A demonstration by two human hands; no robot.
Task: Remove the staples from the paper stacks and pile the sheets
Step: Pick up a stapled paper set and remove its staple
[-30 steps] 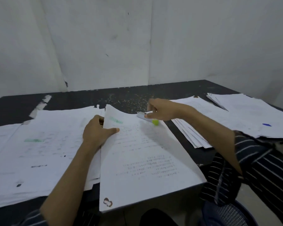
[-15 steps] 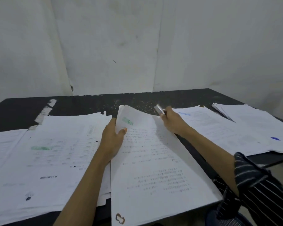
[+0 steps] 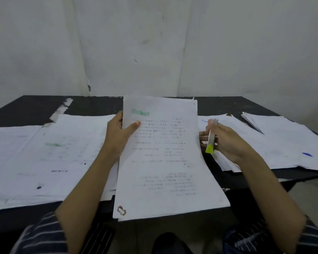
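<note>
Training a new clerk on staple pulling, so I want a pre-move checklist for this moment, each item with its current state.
1. The left hand grips the held stack: ok.
2. The right hand holds the staple remover: ok.
3. Staple found on the stack: cannot tell, too blurred.
4. Remover touching the stack: not ok, it sits beside the right edge.
5. Stack flat on the table: not ok, it is raised, near end past the table edge.
6. The left pile ready for freed sheets: ok.
</note>
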